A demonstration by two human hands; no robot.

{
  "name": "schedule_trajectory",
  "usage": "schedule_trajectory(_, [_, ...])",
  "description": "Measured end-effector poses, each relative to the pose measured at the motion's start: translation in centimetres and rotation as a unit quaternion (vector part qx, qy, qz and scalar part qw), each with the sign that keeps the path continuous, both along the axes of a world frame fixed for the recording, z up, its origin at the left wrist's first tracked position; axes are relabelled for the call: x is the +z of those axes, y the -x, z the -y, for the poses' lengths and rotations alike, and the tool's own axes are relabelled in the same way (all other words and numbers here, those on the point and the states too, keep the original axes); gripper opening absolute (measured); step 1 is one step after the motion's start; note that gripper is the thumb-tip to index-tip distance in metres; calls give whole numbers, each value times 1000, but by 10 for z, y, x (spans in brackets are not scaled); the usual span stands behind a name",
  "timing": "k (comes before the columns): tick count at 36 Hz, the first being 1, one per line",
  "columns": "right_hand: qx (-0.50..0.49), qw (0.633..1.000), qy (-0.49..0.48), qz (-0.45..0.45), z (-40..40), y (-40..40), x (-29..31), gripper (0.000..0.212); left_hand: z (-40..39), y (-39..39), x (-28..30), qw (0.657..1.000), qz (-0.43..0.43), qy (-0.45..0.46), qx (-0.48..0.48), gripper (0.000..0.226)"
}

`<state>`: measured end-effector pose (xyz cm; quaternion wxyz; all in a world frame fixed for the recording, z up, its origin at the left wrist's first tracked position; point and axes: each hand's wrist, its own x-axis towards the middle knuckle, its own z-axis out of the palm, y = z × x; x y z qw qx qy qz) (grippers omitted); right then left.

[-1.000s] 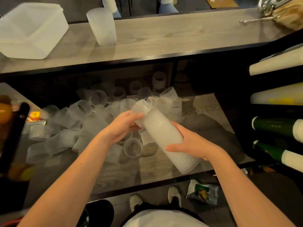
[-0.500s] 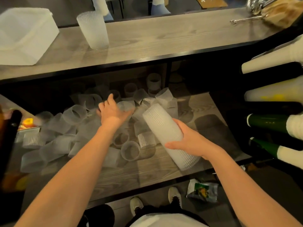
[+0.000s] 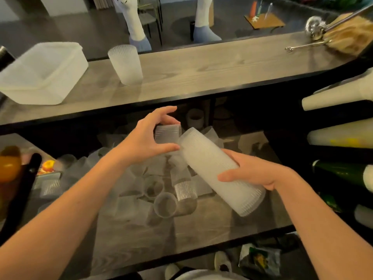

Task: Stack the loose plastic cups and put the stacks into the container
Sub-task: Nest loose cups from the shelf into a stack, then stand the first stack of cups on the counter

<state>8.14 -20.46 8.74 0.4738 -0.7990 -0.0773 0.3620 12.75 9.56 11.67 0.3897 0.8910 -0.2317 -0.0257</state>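
R hand point(image 3: 254, 172) grips a long stack of ribbed plastic cups point(image 3: 220, 170), fingers and thumb curled round its mid section; stack is tilted, one end up-left, other end down-right, held above the lower shelf point(image 3: 232, 223). L hand point(image 3: 147, 138) holds a single ribbed cup point(image 3: 167, 133) btwn thumb below and fingers arched over the top; that cup sits just beside the stack's upper end, touching or nearly so, can't tell which.

Under both hands, on the lower shelf: a heap of loose cups point(image 3: 171, 197), most on their sides, some w/ open mouths facing up; more of them spread left and back into shadow.

Upper counter point(image 3: 212, 71): translucent white container point(image 3: 42, 73) at far left, tilted, open side up. Just right of it, apart from it, a short cup stack point(image 3: 126, 64) stands wide end up.

Far right of counter: metal tongs point(image 3: 304, 46) and some tan, blurred item. R edge of view: bottles point(image 3: 343, 174) lying sideways in a rack, dark green ones below pale ones. L edge: an orange fruit point(image 3: 9, 164) and a dark handle-like bar. Floor below shelf: crumpled snack bag point(image 3: 260, 257) and a shoe tip.
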Motion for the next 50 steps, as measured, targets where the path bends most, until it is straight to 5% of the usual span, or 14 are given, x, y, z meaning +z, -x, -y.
schedule_trajectory(5, [69, 996, -37, -38, -10, -18, 21, 60, 6, 7, 36, 991, -91, 62, -81, 64])
schedule_trajectory(9, [101, 990, -69, -65, -22, -28, 34, 53, 7, 11, 48, 986, -94, -24, -136, 62])
schedule_trajectory(11, [81, 990, -86, -76, -26, -31, 38, 52, 2, 11, 54, 981, -13, -142, -133, 79])
schedule_trajectory(14, [63, 985, -123, -104, -34, -36, 44, 52, -4, 11, 58, 926, 168, -321, -110, 97])
schedule_trajectory(18, [37, 962, -204, -178, -47, -45, 56, 50, -5, 11, 56, 882, 301, -355, -70, 95])
schedule_trajectory(23, [-21, 918, -343, -198, -66, -64, 75, 67, -23, -1, 66, 916, 299, -267, 13, 89])
schedule_trajectory(26, [-34, 881, -424, -206, -80, -78, 87, 99, -39, -13, 73, 934, 279, -203, 95, 85])
schedule_trajectory(29, [-41, 891, -433, -129, -101, -92, 99, 77, -51, -29, 79, 931, 276, -162, 175, 88])
schedule_trajectory(37, [-119, 887, -445, 39, -156, -139, 138, 64, -64, -79, 121, 927, 260, -79, 260, 90])
schedule_trajectory(43, [-92, 909, -342, 221, -197, -180, 177, 39, -56, -113, 147, 942, 185, 142, 241, 69])
schedule_trajectory(50, [-90, 928, -259, 252, -225, -219, 176, 52, -55, -147, 134, 935, 94, 234, 248, 52])
